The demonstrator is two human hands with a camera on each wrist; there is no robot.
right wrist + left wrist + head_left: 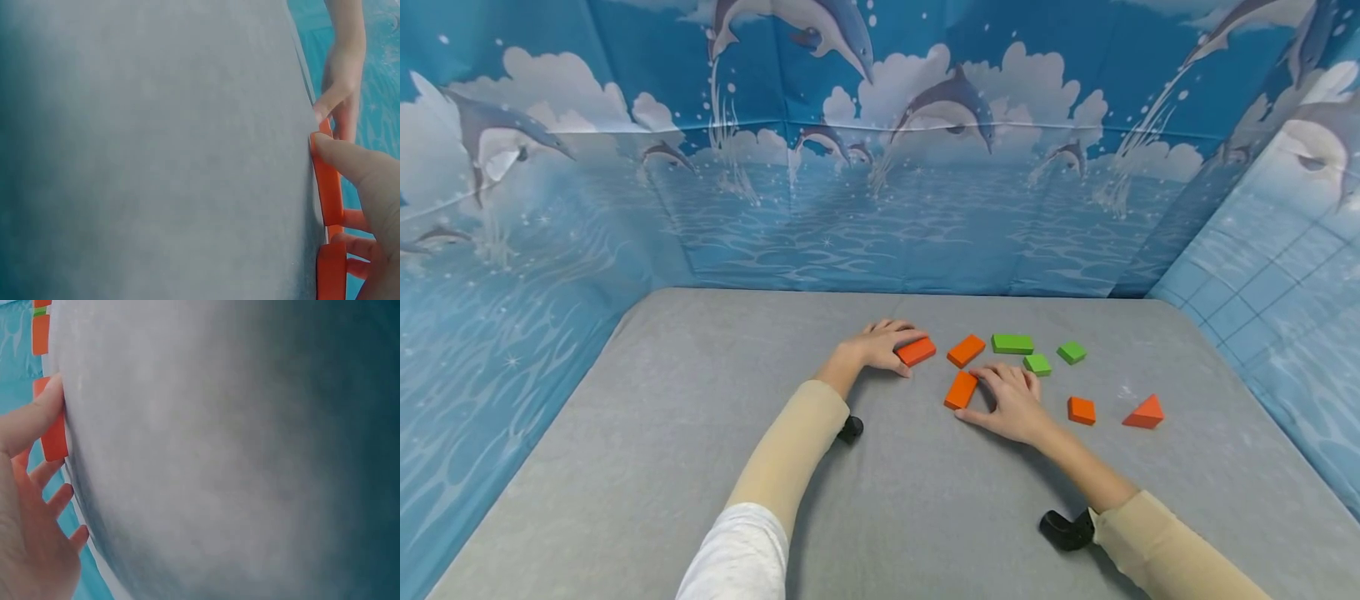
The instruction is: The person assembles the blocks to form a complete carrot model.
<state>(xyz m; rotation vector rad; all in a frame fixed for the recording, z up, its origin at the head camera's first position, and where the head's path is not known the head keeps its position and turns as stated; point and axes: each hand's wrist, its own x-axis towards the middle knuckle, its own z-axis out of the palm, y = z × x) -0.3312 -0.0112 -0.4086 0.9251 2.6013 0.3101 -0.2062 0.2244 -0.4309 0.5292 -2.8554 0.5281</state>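
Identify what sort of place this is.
Probably a staged tabletop recording booth: blue dolphin-print sheets line three sides of a grey cloth-like tabletop, with orange and green geometric blocks on it.

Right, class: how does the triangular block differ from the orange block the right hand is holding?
Shape: the triangular block shows a triangular face, while the orange block is rectangular.
Handling: no hand touches the triangular block, while the right hand pinches the orange block.
Place: the triangular block lies right of that hand, the orange block left of it.
Shared: both have plain, reddish-orange colouring.
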